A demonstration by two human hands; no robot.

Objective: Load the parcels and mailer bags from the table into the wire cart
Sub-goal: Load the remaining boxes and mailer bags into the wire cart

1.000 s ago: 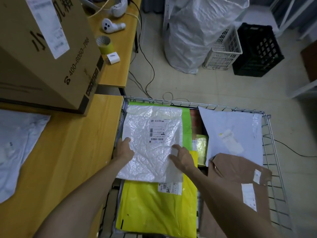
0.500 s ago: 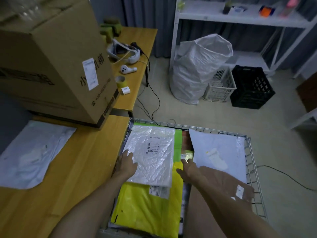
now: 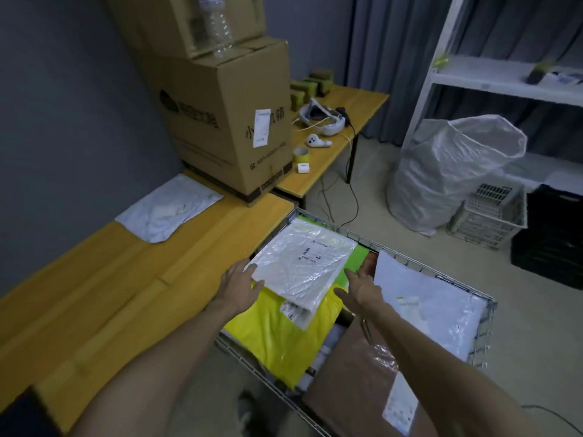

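lying between left hand (image 3: 238, 283), right hand (image 3: 362, 287): clear mailer bag (image 3: 303, 263)

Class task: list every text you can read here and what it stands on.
"小" and "箱": cardboard box, a sticker covering the characters between.
Logo and number line on that box: blurred.
Labels on the clear mailer bag, yellow mailer bag, brown parcel: too small.

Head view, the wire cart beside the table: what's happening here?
A person is loading the wire cart. Their left hand touches the near edge of a white bubble mailer lying on a yellow mailer bag inside; the right hand, fingers straight, is beside it. Another white mailer bag and a large cardboard box sit on the table.
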